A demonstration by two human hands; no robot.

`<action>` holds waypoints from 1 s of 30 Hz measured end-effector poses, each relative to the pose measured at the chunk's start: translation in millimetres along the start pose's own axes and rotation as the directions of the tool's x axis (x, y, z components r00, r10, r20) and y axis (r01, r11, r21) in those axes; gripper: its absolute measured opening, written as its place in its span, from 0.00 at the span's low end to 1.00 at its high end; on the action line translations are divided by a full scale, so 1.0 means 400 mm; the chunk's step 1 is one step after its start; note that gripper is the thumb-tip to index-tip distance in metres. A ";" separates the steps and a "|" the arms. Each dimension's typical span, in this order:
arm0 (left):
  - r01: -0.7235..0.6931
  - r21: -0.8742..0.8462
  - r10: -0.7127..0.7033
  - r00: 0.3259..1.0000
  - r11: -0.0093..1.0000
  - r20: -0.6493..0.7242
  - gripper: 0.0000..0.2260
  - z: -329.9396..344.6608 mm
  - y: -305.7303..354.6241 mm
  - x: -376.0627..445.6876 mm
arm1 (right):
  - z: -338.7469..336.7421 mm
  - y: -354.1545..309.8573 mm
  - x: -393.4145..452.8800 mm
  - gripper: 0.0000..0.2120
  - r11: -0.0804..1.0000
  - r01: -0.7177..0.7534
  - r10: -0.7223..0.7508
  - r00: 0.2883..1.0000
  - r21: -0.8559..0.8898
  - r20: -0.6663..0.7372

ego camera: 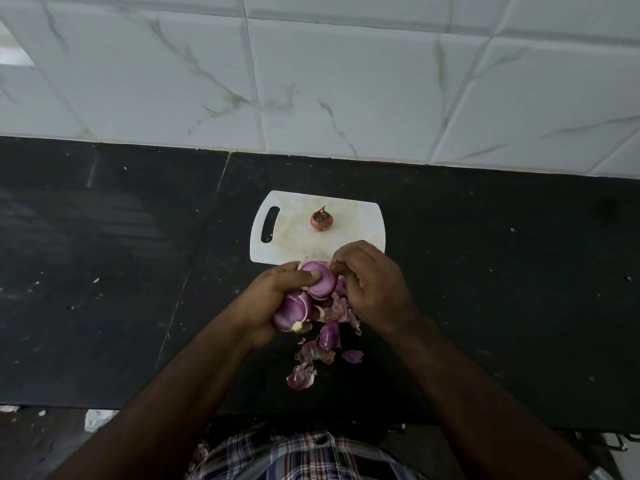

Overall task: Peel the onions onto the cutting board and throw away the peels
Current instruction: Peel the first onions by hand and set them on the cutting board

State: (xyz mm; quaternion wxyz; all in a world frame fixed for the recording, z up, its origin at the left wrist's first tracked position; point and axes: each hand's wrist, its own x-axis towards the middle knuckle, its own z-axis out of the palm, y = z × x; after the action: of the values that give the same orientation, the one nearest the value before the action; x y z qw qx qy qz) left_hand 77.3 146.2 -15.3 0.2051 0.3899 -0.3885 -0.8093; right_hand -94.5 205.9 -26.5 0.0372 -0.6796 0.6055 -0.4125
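- Left hand (277, 299): grip curled round two purple peeled onions; thumb pressed on the upper onion (320, 280); lower onion (292, 313) cradled against the palm, root end toward the body
- Right hand (372, 289): grip pinched at the right edge of the upper onion, fingers curled inward; what exactly sits between the fingertips cannot be told
- Both hands held just above the near edge of the cutting board (346, 244), over the dark bench (138, 271)
- Unpeeled onion (321, 219): small, brown-red, sitting alone on the white board, well apart from the hands
- Peels (318, 355): purple and papery scraps scattered on the bench below the hands, between board and body; some hanging from under the right hand
- Marbled white wall tiles (311, 81) behind the bench; checked shirt (294, 455) at the bottom edge
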 end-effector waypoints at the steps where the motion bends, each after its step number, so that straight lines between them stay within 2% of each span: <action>1: 0.094 -0.079 -0.092 0.995 0.992 0.027 0.13 0.009 0.004 -0.006 | -0.001 0.006 -0.002 0.13 0.995 0.079 -0.080 0.997 -0.053 -0.007; 3: 0.230 -0.193 -0.219 0.973 0.954 0.076 0.10 0.019 0.001 -0.014 | -0.003 0.010 0.001 0.13 0.982 0.152 -0.159 0.986 -0.114 -0.048; 4: 0.255 -0.221 -0.239 0.966 0.941 0.099 0.11 0.020 -0.006 -0.012 | 0.003 0.008 0.003 0.13 0.986 0.128 -0.137 0.987 -0.102 -0.080; 5: 0.267 -0.253 -0.245 0.963 0.930 0.116 0.12 0.030 -0.008 -0.014 | 0.011 -0.001 0.003 0.12 0.997 0.053 -0.059 0.990 -0.049 -0.128; 6: 0.242 -0.279 -0.215 0.969 0.929 0.124 0.13 0.039 -0.012 -0.012 | 0.021 -0.017 0.004 0.10 0.997 -0.070 0.077 0.979 0.046 -0.191; 7: 0.179 -0.283 -0.157 0.983 0.942 0.101 0.14 0.044 -0.015 -0.008 | 0.030 -0.036 0.006 0.08 0.957 -0.229 0.268 0.933 0.179 -0.241; 8: 0.074 -0.228 -0.067 0.997 0.971 0.039 0.16 0.038 -0.022 0.003 | 0.034 -0.053 0.011 0.06 0.858 -0.387 0.476 0.846 0.339 -0.240; 9: -0.021 -0.121 0.018 0.999 0.992 -0.028 0.18 0.034 -0.023 0.009 | 0.036 -0.063 0.014 0.05 0.710 -0.498 0.644 0.745 0.498 -0.173; 10: -0.099 0.001 0.099 0.993 0.995 -0.062 0.18 0.026 -0.023 0.011 | 0.034 -0.067 0.015 0.06 0.562 -0.549 0.740 0.668 0.619 -0.080; 11: -0.138 0.102 0.145 0.987 0.985 -0.071 0.17 0.016 -0.023 0.012 | 0.027 -0.067 0.013 0.08 0.452 -0.566 0.780 0.626 0.689 0.002; 12: -0.156 0.177 0.171 0.983 0.972 -0.072 0.16 0.005 -0.025 0.013 | 0.015 -0.066 0.012 0.10 0.395 -0.578 0.787 0.613 0.715 0.061; 15: -0.171 0.309 0.205 0.976 0.936 -0.080 0.13 -0.011 -0.035 0.010 | -0.009 -0.051 0.006 0.10 0.424 -0.642 0.773 0.624 0.639 0.114; 19: -0.183 0.402 0.236 0.968 0.897 -0.086 0.14 0.000 -0.037 0.006 | 0.001 -0.026 -0.009 0.08 0.437 -0.706 0.810 0.578 0.556 0.097; 24: -0.160 0.517 0.243 0.965 0.841 -0.095 0.13 0.003 -0.045 0.008 | 0.025 -0.012 -0.020 0.08 0.449 -0.778 0.819 0.554 0.439 0.146; 28: -0.150 0.563 0.233 0.969 0.813 -0.078 0.11 0.000 -0.049 0.007 | 0.018 0.032 -0.015 0.11 0.457 -0.818 0.870 0.492 0.350 0.015; 30: -0.145 0.587 0.239 0.967 0.797 -0.086 0.12 -0.007 -0.040 0.008 | -0.006 0.049 -0.019 0.11 0.492 -0.819 0.837 0.539 0.296 0.100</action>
State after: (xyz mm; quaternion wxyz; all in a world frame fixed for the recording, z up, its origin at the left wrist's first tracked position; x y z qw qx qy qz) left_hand 77.3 152.7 -30.7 0.1882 0.4538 -0.6352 -0.5960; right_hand -110.9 208.4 -39.6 0.3186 -0.2787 0.7852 -0.4520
